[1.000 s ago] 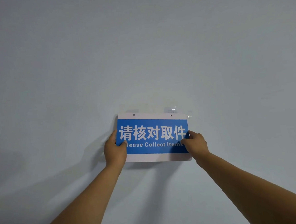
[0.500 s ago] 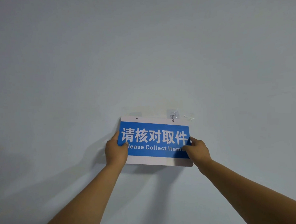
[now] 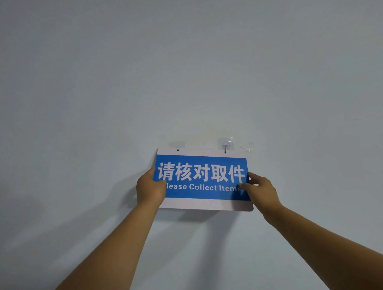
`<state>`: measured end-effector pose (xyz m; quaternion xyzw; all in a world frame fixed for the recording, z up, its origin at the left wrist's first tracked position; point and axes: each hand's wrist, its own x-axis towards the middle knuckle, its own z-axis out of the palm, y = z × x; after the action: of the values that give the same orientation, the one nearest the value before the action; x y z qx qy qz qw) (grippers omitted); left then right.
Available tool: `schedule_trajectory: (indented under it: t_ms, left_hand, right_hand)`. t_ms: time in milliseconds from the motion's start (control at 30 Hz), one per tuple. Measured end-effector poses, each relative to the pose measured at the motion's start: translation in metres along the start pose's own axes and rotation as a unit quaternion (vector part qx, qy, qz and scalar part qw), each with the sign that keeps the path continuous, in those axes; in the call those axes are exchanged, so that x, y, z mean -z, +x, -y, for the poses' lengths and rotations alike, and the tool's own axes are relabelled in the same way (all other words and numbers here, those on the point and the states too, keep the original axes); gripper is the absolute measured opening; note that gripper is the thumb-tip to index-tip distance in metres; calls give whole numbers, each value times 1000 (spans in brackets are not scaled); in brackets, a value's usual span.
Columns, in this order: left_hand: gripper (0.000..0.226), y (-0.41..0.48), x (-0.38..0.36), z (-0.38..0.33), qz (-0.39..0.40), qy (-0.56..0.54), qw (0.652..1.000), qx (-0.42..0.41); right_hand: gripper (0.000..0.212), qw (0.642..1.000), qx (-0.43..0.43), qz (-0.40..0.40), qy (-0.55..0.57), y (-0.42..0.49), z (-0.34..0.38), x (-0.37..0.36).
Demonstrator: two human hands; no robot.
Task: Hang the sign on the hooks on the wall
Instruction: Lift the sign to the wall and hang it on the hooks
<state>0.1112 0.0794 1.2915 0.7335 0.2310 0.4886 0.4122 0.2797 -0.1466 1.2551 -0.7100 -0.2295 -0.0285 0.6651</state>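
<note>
While both hands pinch the short ends of the sign (image 3: 202,179), I read its long axis as running left to right across the wall (image 3: 182,67), dipping slightly toward the right. My left hand (image 3: 150,189) grips the left edge, thumb over the blue face; my right hand (image 3: 263,191) grips the right edge the same way. The right hook (image 3: 225,146) seems to sit through the right hole. The left hole (image 3: 178,150) lies just below the left hook (image 3: 176,144), whose clear pad peeks over the top edge, so it looks unhooked. I judge the left hand, nearer that hole, must lift its end.
</note>
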Motion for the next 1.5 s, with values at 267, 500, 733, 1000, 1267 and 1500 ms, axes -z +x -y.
schedule_trajectory:
  t_ms: [267,500,733,1000,1267,1500]
  left_hand:
    - [32,-17,-11,15,-19,-24,1000,8]
    - [31,-22,-20,29,-34,-19,999,-3]
    - [35,-15,-25,44,-31,11,999,-14]
    - [74,-14,-31,66,24,100,994,-31]
    - [64,-9,-35,69,20,54,998,-28]
    - [68,-9,-36,72,31,29,999,6]
  right_hand:
    - [48,999,15,-1,-33,3,6,7]
    - [50,999,20,-7,-48,3,8,12]
    - [36,992,42,15,-114,6,-1,8]
    - [46,981,47,30,-184,18,-13,-2]
    - [52,983,22,43,-177,19,-21,-12]
    - [56,986,23,45,-156,19,-27,-19]
